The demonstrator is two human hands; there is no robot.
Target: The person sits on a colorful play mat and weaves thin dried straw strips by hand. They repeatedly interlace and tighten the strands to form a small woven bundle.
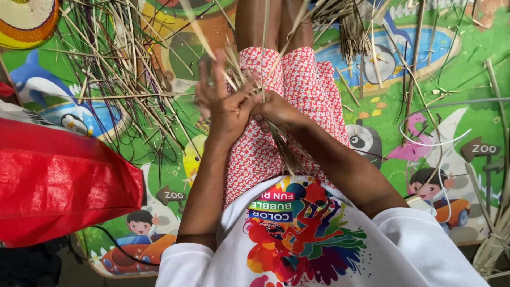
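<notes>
Together, both hands meet over the lap on a bundle of dry straw strands (254, 79). Left hand (226, 103) pinches the strands, its fingers partly spread upward; right hand (276, 110) is clenched around the bundle's lower part. A loose straw heap (114, 69) lies on the colourful play mat (457, 69), near its far left corner, beside a red bag (58, 180).

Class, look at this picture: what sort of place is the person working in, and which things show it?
Probably a home floor used for weaving: a bright cartoon play mat, loose dried straw scattered over it, and a woven basket at the corner.
</notes>
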